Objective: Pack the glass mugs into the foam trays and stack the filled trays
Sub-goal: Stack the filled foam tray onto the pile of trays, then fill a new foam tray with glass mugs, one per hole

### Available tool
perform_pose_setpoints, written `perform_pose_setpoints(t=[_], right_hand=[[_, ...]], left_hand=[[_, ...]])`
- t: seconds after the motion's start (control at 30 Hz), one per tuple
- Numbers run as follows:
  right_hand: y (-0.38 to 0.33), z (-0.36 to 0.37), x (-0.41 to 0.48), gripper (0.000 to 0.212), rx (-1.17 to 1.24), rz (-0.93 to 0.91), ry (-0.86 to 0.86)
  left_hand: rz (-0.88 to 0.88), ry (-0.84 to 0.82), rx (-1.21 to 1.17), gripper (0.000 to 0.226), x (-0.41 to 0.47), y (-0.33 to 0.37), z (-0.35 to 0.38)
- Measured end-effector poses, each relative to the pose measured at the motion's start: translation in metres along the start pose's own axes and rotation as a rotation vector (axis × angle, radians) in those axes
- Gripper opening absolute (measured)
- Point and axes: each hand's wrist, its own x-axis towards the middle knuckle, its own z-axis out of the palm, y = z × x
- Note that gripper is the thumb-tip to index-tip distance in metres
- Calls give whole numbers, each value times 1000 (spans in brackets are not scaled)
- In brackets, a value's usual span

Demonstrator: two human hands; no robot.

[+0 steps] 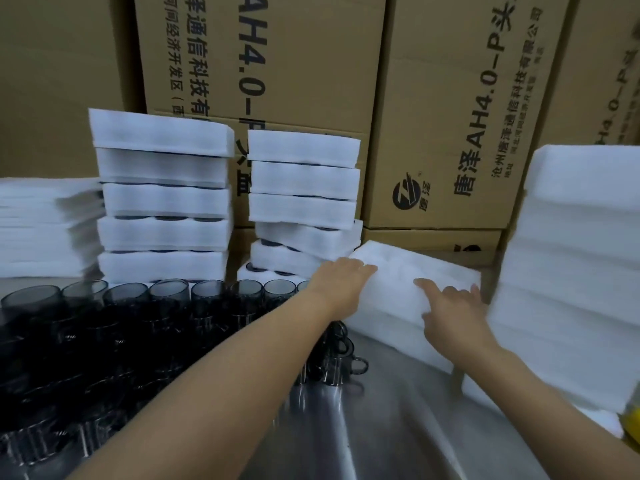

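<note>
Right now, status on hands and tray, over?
Left hand rests on foam tray, right hand grips its right end. Tray tilted beside filled stacks. Glass mugs crowd the table at left.

Even indoor light, motion-blurred, edge-warped.

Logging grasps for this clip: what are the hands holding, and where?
A foam tray: the left hand lies on its left end, the right hand curls fingers round its right edge.

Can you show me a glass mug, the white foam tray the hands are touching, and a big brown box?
glass mug (207,299): head view, on its dark side wall.
foam tray (403,268): head view, on its bare white top.
cardboard box (433,116): head view, on its brown front.
</note>
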Motion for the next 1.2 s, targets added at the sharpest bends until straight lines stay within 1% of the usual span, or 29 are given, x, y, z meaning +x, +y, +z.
perform_pose_setpoints(t=[0.13, 0.23, 0.33, 0.43, 0.5, 0.57, 0.63, 0.67, 0.73, 0.8, 0.87, 0.9, 0.97, 1.03, 1.1, 1.17, 1.2], right_hand=[[-4, -18, -11, 55, 171, -8, 96], [-9, -44, -27, 52, 291, -52, 128], [-18, -74, -57, 52, 335, -144, 144], [-31, -98, -100, 51, 382, -265, 154], [-40, -109, -128, 52, 397, -331, 122], [-46, -116, -155, 59, 414, -408, 158], [-51, -114, -178, 65, 418, -462, 262], [-52, -110, -187, 64, 405, -490, 308], [-53, -101, -203, 54, 403, -523, 370], [-53, -92, -217, 46, 417, -553, 392], [-54, -82, -227, 33, 404, -619, 397], [-56, -78, -231, 31, 394, -639, 392], [-59, -73, -238, 37, 399, -639, 343], [-62, -69, -244, 31, 438, -641, 310], [-68, -69, -248, 28, 488, -651, 277], [-75, -69, -250, 34, 505, -650, 296], [-80, -71, -249, 36, 519, -651, 300]], left_hand=[[70, 202, 93, 60, -2, -8, -31], [91, 280, 17, 54, -27, -8, -61], [85, 338, -15, 47, -84, -10, -80], [39, 358, -58, 46, -160, -4, -88], [41, 382, -5, 47, -208, 7, -90], [62, 414, 20, 45, -247, 17, -87], [71, 398, 19, 42, -278, 25, -82], [77, 388, 21, 41, -290, 28, -79], [65, 335, -3, 41, -314, 32, -69], [38, 276, -64, 33, -333, 34, -57], [3, 188, -110, 30, -348, 35, -47], [-3, 141, -112, 30, -353, 35, -42], [5, 89, -67, 30, -362, 34, -36], [10, 107, -84, 37, -366, 33, -37], [-6, 185, -173, 42, -365, 30, -44], [0, 196, -238, 41, -358, 26, -51], [2, 174, -278, 42, -351, 22, -55]])
